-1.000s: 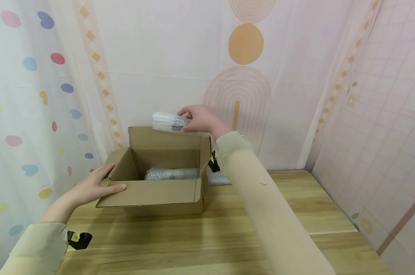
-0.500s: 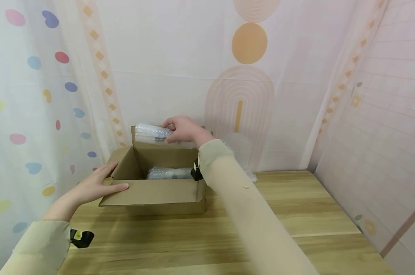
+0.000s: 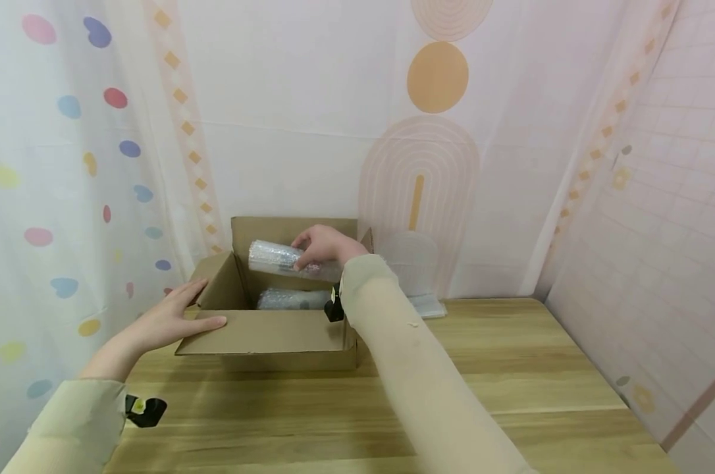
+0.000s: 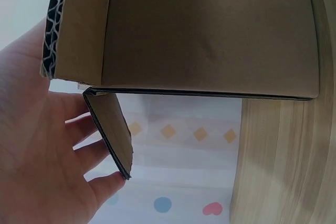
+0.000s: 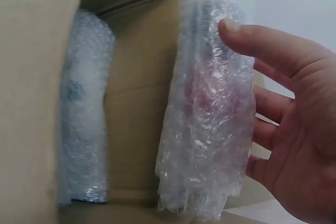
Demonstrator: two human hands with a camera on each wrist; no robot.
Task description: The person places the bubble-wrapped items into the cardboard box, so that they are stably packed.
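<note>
A: From the head view, where's the wrapped bundle?

B: The right hand (image 3: 324,245) holds the bubble-wrapped roll (image 3: 277,261) by its right end, fingers curled over the top. The roll lies level inside the mouth of the cardboard box (image 3: 268,332), just above a second wrapped roll (image 3: 292,299) on the box floor.

A: And the other hand?

B: The left hand (image 3: 170,319) rests flat on the box's left flap, fingers straight, thumb along the near flap. The box stands on a wooden table (image 3: 482,388); a clear plastic piece (image 3: 417,266) stands behind its right corner, clear of the hand's path.

A: The left wrist view?

B: The left hand (image 4: 37,161) is spread, fingers behind a side flap (image 4: 111,132); the box wall (image 4: 205,35) fills the top.

A: The right wrist?

B: The right hand (image 5: 289,145) pinches the roll (image 5: 210,114), thumb on the front and fingers behind. The lower roll (image 5: 84,114) lies beside it, apart.

A: Against the earlier frames?

B: The held roll was above the back flap a second ago; now it is lower, within the opening. The left hand has kept its place.
</note>
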